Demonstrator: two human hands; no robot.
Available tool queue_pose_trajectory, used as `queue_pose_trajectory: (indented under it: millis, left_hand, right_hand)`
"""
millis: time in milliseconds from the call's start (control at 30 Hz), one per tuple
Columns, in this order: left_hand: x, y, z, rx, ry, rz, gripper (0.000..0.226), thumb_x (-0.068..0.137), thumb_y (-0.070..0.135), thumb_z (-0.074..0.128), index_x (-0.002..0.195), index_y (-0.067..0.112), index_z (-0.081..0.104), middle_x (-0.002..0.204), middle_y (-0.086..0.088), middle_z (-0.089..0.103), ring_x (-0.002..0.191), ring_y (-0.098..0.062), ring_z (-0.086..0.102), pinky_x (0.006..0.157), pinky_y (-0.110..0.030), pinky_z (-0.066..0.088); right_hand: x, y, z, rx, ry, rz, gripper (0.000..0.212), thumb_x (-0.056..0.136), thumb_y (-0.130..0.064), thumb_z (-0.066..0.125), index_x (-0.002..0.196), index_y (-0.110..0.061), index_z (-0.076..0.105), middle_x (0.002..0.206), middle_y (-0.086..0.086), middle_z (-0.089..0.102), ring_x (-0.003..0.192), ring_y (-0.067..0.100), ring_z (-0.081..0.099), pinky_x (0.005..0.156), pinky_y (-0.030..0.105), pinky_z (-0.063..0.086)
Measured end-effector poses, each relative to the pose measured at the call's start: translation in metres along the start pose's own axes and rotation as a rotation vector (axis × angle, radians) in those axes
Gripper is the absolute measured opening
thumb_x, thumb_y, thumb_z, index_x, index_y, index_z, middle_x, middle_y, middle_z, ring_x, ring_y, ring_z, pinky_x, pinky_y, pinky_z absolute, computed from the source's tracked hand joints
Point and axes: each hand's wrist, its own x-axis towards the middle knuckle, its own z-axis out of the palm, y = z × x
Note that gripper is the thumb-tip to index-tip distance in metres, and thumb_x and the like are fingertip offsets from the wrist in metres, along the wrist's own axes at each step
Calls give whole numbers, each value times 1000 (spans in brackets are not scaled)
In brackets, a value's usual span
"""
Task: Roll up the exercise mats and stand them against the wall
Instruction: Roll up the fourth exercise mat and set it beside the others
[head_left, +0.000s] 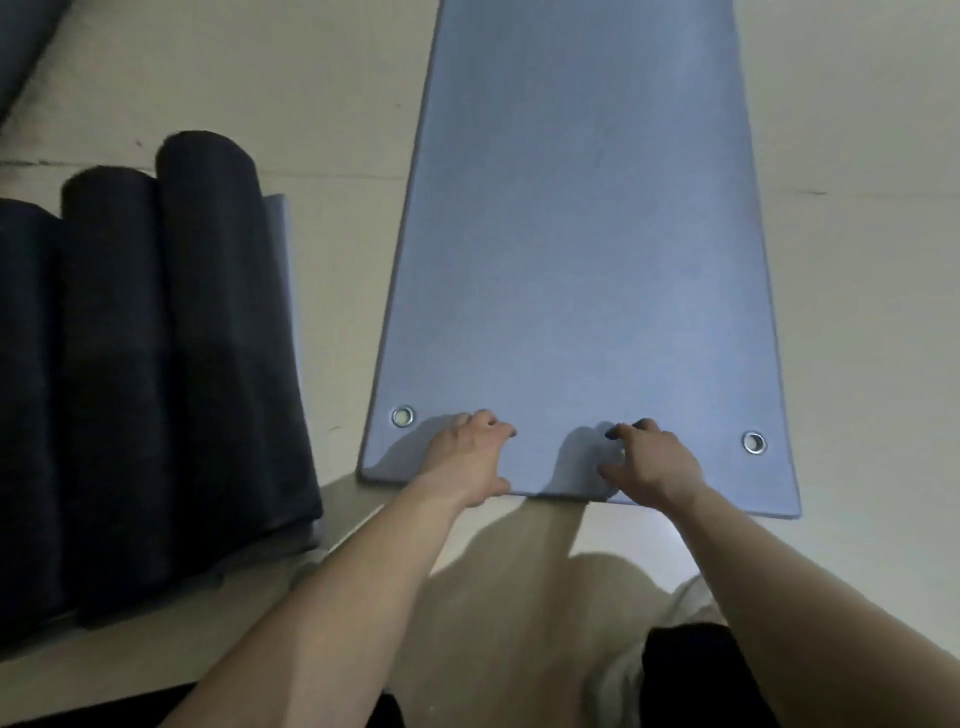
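Observation:
A blue exercise mat (582, 249) lies flat and unrolled on the pale floor, stretching away from me. Its near end has a metal eyelet (402, 416) at the left corner and another eyelet (754, 442) at the right. My left hand (467, 457) grips the near edge left of centre, fingers curled on top. My right hand (649, 462) grips the same edge right of centre, thumb under the rim. Three dark rolled mats (156, 364) lie side by side at the left.
A flat bluish mat edge (283, 249) shows under the dark rolls. Another dark roll or mat (26, 47) sits at the top left corner. Pale floor (857, 312) runs along both sides of the blue mat. My knees show at the bottom.

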Motion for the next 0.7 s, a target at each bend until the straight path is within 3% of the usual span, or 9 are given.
queue_pose_trajectory:
  millis: [100, 167, 233, 300, 367, 433, 533, 633, 700]
  left_hand:
    - [10, 19, 39, 199, -70, 30, 101, 79, 40, 83, 158, 34, 21, 166, 0, 12, 150, -32, 14, 119, -47, 29]
    - [13, 20, 57, 288, -40, -7, 102, 80, 42, 82, 157, 37, 15, 166, 0, 7, 149, -37, 14, 118, -50, 31]
    - [19, 17, 65, 336, 60, -7, 99, 73, 46, 86, 150, 40, 24, 162, 2, 20, 139, -35, 28, 109, -47, 41]
    - [24, 12, 66, 406, 86, 9, 99, 54, 50, 94, 137, 37, 42, 150, 1, 42, 120, -35, 45, 88, -44, 54]
    - [25, 7, 65, 458, 126, 53, 92, 47, 48, 97, 128, 31, 55, 139, -3, 52, 109, -36, 54, 69, -43, 58]
    - [20, 6, 59, 462, 123, 120, 77, 66, 44, 91, 134, 28, 57, 147, -6, 50, 119, -38, 55, 72, -45, 59]
    - [12, 7, 43, 337, 21, 167, 47, 100, 34, 59, 143, 19, 47, 156, -8, 40, 139, -35, 42, 104, -47, 47]
    - [9, 12, 14, 281, 47, 163, 31, 106, 33, 45, 130, 16, 56, 133, -9, 61, 122, -35, 58, 95, -43, 48]
    - [9, 19, -9, 258, 171, 134, 29, 106, 36, 44, 125, 19, 59, 123, -8, 69, 113, -34, 64, 86, -40, 49]
  right_hand:
    - [0, 39, 32, -111, -9, -29, 72, 84, -39, 72, 147, -34, 38, 148, 0, 32, 131, 30, 40, 91, 40, 51]
    - [4, 46, 45, -193, 29, -47, 81, 78, -34, 74, 147, -34, 32, 149, 0, 27, 131, 30, 37, 89, 38, 47]
    - [11, 46, 48, -264, 99, -65, 76, 81, -32, 73, 147, -31, 33, 147, 2, 30, 127, 30, 40, 88, 37, 45]
    - [16, 47, 45, -320, 129, -89, 72, 84, -34, 74, 144, -29, 35, 144, 4, 33, 122, 30, 42, 86, 38, 45]
    - [16, 48, 42, -353, 121, -123, 65, 87, -28, 71, 143, -26, 36, 144, 6, 35, 121, 32, 43, 84, 38, 45]
    - [11, 48, 42, -353, 116, -153, 58, 90, -16, 62, 142, -24, 39, 144, 7, 37, 119, 34, 44, 78, 38, 48]
    - [4, 47, 32, -293, 45, -172, 46, 95, -19, 57, 139, -23, 46, 142, 6, 40, 120, 33, 46, 75, 39, 52]
    - [-1, 44, -2, -226, -78, -197, 32, 103, -34, 48, 133, -28, 58, 138, 6, 51, 125, 35, 53, 94, 41, 51]
    - [-4, 40, -28, -166, -17, -177, 32, 105, -38, 43, 131, -30, 61, 135, 6, 62, 123, 33, 59, 96, 40, 49]
